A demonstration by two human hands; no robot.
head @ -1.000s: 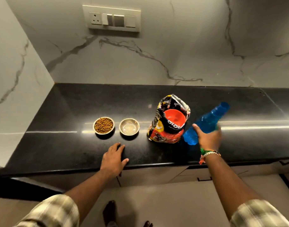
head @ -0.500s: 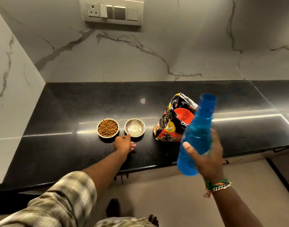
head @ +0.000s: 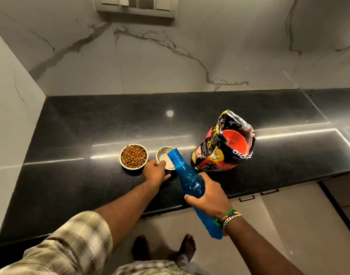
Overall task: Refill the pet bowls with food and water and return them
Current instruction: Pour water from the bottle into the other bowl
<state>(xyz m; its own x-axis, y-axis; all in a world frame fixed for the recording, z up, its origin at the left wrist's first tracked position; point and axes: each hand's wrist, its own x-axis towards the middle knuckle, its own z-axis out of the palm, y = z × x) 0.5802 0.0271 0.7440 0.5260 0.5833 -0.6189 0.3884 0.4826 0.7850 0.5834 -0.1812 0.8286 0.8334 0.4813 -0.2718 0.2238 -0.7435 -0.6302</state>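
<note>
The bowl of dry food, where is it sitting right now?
The bowl of dry food sits on the black counter, left of the steel water bowl that the left hand steadies.

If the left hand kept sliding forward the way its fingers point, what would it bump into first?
The left hand already grips the near rim of the water bowl, so that bowl comes first. The kibble bowl sits just to its left, apart, probably outside that line. Beyond lies bare counter, though depth is hard to judge.

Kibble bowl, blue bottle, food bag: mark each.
kibble bowl (head: 133,156), head view, on the kibble.
blue bottle (head: 190,180), head view, mid body.
food bag (head: 215,155), head view, front panel.
</note>
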